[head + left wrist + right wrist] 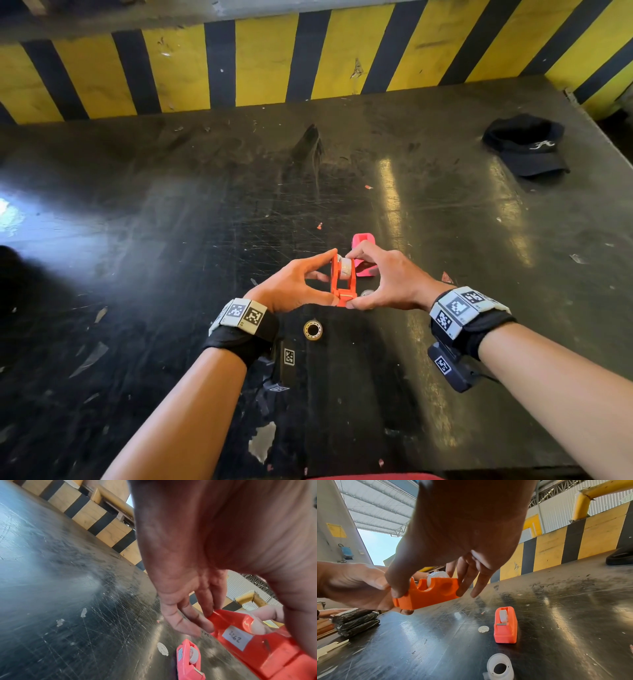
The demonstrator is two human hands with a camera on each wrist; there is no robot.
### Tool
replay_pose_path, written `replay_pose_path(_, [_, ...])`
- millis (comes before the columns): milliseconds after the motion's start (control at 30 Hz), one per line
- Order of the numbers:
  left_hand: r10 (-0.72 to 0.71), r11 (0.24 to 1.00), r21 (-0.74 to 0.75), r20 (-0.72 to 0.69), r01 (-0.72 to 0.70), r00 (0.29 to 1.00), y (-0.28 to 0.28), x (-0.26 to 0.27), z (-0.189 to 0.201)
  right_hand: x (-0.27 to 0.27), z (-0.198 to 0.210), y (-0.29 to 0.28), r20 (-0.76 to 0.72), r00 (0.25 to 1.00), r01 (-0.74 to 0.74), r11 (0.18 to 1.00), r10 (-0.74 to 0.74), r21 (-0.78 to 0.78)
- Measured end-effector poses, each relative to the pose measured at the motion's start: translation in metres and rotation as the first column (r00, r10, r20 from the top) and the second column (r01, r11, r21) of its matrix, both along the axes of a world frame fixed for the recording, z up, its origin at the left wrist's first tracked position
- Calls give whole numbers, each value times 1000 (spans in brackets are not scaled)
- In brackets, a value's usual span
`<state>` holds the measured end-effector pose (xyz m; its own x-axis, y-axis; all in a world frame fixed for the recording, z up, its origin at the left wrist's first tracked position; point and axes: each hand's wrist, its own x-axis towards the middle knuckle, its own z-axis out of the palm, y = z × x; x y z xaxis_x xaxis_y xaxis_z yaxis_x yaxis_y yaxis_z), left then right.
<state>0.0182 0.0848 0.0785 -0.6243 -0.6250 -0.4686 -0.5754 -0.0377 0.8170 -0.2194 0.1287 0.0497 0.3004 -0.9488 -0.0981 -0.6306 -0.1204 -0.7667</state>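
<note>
Both hands hold an orange tape dispenser (342, 286) just above the dark table (171, 240). My left hand (325, 277) pinches its left side between thumb and forefinger. My right hand (356, 279) grips it from the right, thumb at the near cutter end and fingers at the far end. A white tape roll (346, 266) sits in its cradle. The left wrist view shows the dispenser (248, 635) with a paper label reading 2062. In the right wrist view the dispenser (428, 593) is tilted, with the roll (437, 576) sticking up.
A pink dispenser (363, 255) with a roll stands on the table just behind the hands. A tape roll (312, 329) lies near my left wrist. A clear empty core (500, 668) and a white disc (483, 629) lie nearby. A black cap (527, 145) sits far right. A yellow-black striped wall (267, 61) bounds the back.
</note>
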Motion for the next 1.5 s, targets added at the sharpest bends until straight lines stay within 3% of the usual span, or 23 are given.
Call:
replay_pose_path(333, [42, 994, 107, -105, -31, 994, -3, 1, 1, 1, 0, -1, 74, 996, 47, 997, -51, 65])
replay_pose_path(433, [99, 993, 77, -175, -87, 980, -2, 4, 2, 2, -1, 0, 119, 990, 72, 994, -81, 78])
replay_pose_path(533, [171, 981, -54, -224, -188, 959, 0, 4, 4, 4, -3, 3, 161, 981, 97, 991, -111, 94])
replay_pose_path(700, [135, 944, -285, -121, -165, 983, 4, -3, 8, 11, -8, 6, 182, 976, 100, 988, -121, 122])
replay_pose_path(1033, [92, 874, -476, -30, -96, 995, 6, -9, 5, 14, -3, 8, 149, 984, 82, 992, -96, 99])
replay_pose_path(1300, [69, 851, -523, 27, -45, 997, 7, -14, 3, 13, -3, 9, 139, 986, 78, 991, -92, 106])
replay_pose_path(1500, [-2, 913, -408, 31, 15, 1000, 11, -16, 5, 8, -2, 11, 138, 984, 95, 990, -110, 107])
